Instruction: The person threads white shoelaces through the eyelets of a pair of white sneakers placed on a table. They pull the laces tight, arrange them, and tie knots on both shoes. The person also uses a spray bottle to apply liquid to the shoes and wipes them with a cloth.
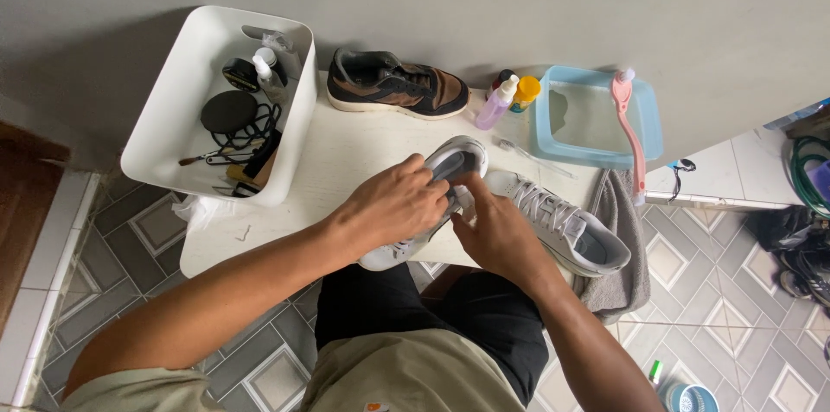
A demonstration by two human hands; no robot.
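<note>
Currently I am holding a grey sneaker (450, 172) over the small white table (346, 161), both hands closed on it. My left hand (393, 203) is wrapping over the upper from the side, fingers curled around the shoe; my right hand (500, 235) is pinching at the opening near the tongue, fingers narrow. The shoe is lying tilted, heel end pointing away from me, toe end down toward my lap. Whether the right fingers are gripping a lace or the tongue, I cannot tell; the left hand is covering that spot.

Just right of my right hand, the matching grey sneaker (566, 226) is resting on the table edge, laces up, partly over a grey towel (624, 243) that is hanging off the table. Beyond my hands, against the wall, a brown and black sneaker (398, 83) is sitting on its sole. Beyond and right of my right hand, a pale purple spray bottle (498, 102) and a small yellow-capped jar (524, 94) are standing beside a light blue basin (648, 131), with a pink long-handled brush (631, 131) lying across its rim. A thin clear brush (532, 157) is lying between the basin and the held shoe.

Beyond and left of my left hand, a white bin (173, 109) is holding tins, a spray bottle, cords and small brushes. Nothing is standing between my hands and the shoe.
</note>
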